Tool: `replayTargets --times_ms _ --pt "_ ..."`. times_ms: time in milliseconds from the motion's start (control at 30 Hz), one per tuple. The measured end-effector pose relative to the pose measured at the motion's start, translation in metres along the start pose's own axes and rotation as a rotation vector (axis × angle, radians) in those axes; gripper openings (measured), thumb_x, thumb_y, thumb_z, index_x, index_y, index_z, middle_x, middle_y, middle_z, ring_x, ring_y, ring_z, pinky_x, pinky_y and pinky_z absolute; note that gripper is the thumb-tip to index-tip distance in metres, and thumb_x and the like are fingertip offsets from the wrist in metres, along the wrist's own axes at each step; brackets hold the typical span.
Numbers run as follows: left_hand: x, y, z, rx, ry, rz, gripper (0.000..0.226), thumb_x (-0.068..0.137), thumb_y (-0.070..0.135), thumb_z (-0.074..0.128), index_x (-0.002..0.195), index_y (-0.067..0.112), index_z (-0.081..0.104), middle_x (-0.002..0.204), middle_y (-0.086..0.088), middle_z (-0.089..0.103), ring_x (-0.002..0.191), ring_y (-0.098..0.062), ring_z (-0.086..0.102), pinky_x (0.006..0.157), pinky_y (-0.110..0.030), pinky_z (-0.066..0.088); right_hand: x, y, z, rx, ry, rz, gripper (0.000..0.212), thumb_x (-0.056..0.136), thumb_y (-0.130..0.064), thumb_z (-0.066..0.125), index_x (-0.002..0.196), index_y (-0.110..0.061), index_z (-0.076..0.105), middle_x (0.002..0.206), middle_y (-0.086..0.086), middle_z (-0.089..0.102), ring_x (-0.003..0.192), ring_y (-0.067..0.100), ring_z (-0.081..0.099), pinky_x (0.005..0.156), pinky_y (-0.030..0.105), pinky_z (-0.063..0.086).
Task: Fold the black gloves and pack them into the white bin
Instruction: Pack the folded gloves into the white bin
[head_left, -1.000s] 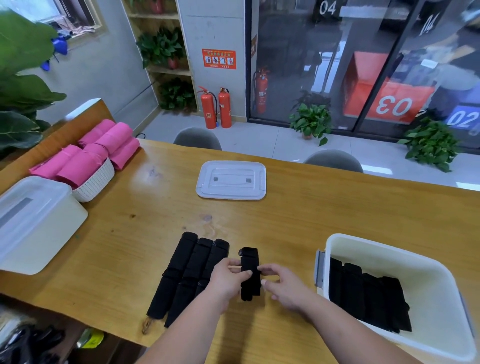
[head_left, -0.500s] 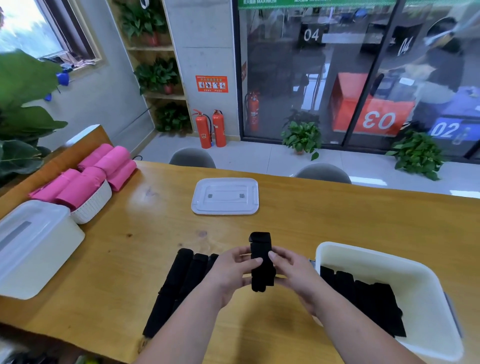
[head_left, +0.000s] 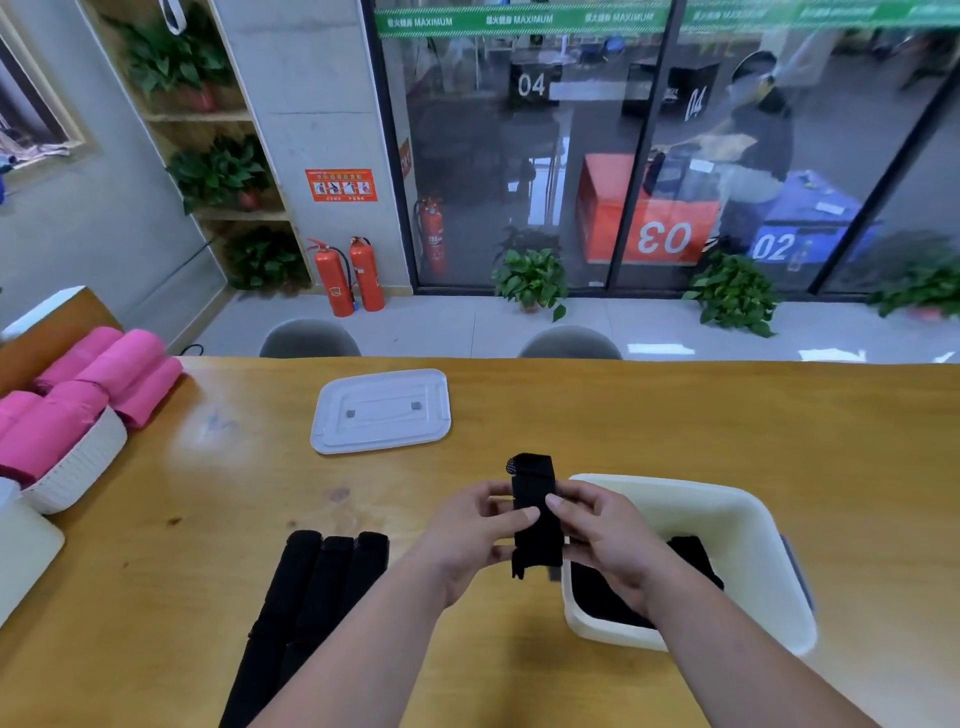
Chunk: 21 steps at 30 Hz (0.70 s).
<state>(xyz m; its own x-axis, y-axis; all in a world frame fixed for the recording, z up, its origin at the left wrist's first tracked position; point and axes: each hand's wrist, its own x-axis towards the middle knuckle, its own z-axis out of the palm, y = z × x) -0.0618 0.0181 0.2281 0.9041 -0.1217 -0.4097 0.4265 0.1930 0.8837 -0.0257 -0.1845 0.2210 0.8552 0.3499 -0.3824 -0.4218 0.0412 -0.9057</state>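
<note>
A folded black glove (head_left: 535, 512) is held upright above the table, just left of the white bin (head_left: 748, 525). My left hand (head_left: 467, 535) pinches its left side and my right hand (head_left: 605, 535) pinches its right side, thumbs on the front. Folded black gloves lie in the bin (head_left: 597, 597), mostly hidden behind my right hand and forearm. Three long unfolded black gloves (head_left: 311, 582) lie side by side on the table at the lower left, partly covered by my left forearm.
The bin's white lid (head_left: 382, 410) lies flat at mid-table. A white basket (head_left: 78, 467) with pink rolls (head_left: 104, 374) stands at the left edge, beside another white container (head_left: 21, 551). Two chair backs (head_left: 309, 340) rise behind the far table edge.
Both hands lifted the folded glove off the table and carried it up and to the right, toward the bin. The view tilted upward.
</note>
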Motion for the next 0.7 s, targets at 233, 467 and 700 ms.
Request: replayTargets --times_ms 233,467,700 --pt "0.025 -0.01 0.029 0.104 -0.049 -0.005 0.043 0.09 0.02 0.086 0.127 0.014 0.066 0.116 -0.021 0.075 0.107 -0.029 0.076 0.093 -0.043 0.063 -0.019 -0.009 -0.053 0.006 0.095 0.011 0.029 0.104 -0.018 0.065 0.132 -0.01 0.066 0.12 0.015 0.076 0.113 0.032 0.074 0.102 0.051 0.058" --pt "0.044 -0.037 0.038 0.312 0.118 -0.018 0.034 0.085 0.031 0.089 0.113 0.026 0.07 0.09 -0.001 0.066 0.082 -0.014 0.067 0.071 -0.032 0.056 -0.034 -0.007 -0.113 -0.046 0.241 0.061 0.026 0.105 -0.019 0.064 0.13 -0.013 0.068 0.117 0.007 0.079 0.11 0.022 0.075 0.098 0.044 0.06" --pt "0.053 -0.059 0.034 0.417 0.18 -0.006 0.037 0.082 0.03 0.091 0.108 0.026 0.066 0.081 -0.001 0.06 0.073 -0.015 0.058 0.068 -0.034 0.053 -0.029 0.018 -0.158 -0.415 0.51 0.126 0.029 0.097 -0.026 0.077 0.123 -0.019 0.07 0.112 0.006 0.074 0.099 0.017 0.073 0.075 0.034 0.065"
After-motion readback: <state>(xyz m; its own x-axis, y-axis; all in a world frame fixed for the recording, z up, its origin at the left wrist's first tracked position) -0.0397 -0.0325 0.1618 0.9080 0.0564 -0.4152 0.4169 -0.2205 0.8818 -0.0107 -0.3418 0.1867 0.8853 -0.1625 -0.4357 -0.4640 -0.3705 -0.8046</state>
